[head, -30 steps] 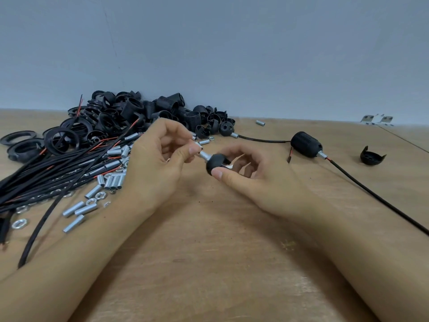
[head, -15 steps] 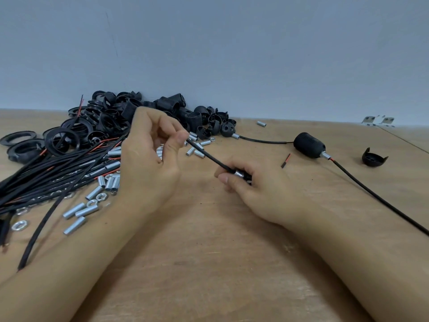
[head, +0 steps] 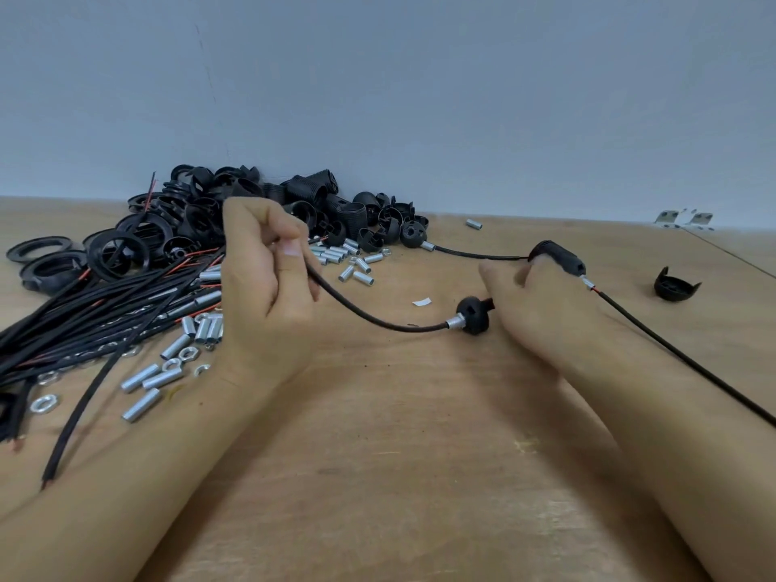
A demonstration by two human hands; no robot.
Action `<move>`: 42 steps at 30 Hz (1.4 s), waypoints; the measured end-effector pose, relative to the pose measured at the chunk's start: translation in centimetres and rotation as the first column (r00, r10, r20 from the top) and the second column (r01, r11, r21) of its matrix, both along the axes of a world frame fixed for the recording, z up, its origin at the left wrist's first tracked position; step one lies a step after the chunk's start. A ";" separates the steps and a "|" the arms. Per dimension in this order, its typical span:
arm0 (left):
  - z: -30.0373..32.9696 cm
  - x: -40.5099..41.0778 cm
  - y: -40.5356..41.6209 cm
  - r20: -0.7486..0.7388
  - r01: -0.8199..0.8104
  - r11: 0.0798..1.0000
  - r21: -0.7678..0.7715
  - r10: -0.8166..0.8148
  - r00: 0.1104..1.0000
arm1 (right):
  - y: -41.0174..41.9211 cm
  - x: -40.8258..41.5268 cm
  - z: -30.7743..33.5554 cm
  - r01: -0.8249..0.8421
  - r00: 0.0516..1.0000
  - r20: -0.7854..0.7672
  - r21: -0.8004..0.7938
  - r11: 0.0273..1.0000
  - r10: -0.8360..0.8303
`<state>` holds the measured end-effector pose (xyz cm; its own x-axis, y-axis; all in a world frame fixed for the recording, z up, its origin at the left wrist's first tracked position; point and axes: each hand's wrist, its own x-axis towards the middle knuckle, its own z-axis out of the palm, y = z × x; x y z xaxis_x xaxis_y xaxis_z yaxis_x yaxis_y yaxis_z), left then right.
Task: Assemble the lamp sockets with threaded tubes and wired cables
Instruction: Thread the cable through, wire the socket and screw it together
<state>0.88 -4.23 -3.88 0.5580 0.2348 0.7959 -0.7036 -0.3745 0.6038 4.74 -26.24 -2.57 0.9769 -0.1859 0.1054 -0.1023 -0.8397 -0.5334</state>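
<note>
My left hand (head: 268, 296) pinches a black cable (head: 361, 315) between thumb and fingers, raised over the table. The cable sags down to the right and enters a silver threaded tube (head: 453, 322) fitted in a black socket cap (head: 473, 316). The cap lies low over the wooden table (head: 399, 434). A short black stretch of cable leaves the cap's far side and goes into my right hand (head: 537, 317), whose curled fingers grip it. That hand is blurred.
An assembled socket with its cable (head: 560, 260) lies just behind my right hand. A loose black cap (head: 676, 287) sits far right. Black socket parts (head: 294, 207) are piled at the back left, with a cable bundle (head: 96, 308), threaded tubes (head: 201, 327) and nuts (head: 44, 403).
The cable now runs through the tube and cap. My right hand has moved right, drawing cable out of the cap, and my left hand has risen with the cable.
</note>
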 end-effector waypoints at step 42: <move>-2.1 1.5 1.6 -0.365 0.068 0.892 0.446 0.112 0.924 | 0.0 -1.5 1.6 -0.704 0.695 0.020 -0.183 0.686 0.719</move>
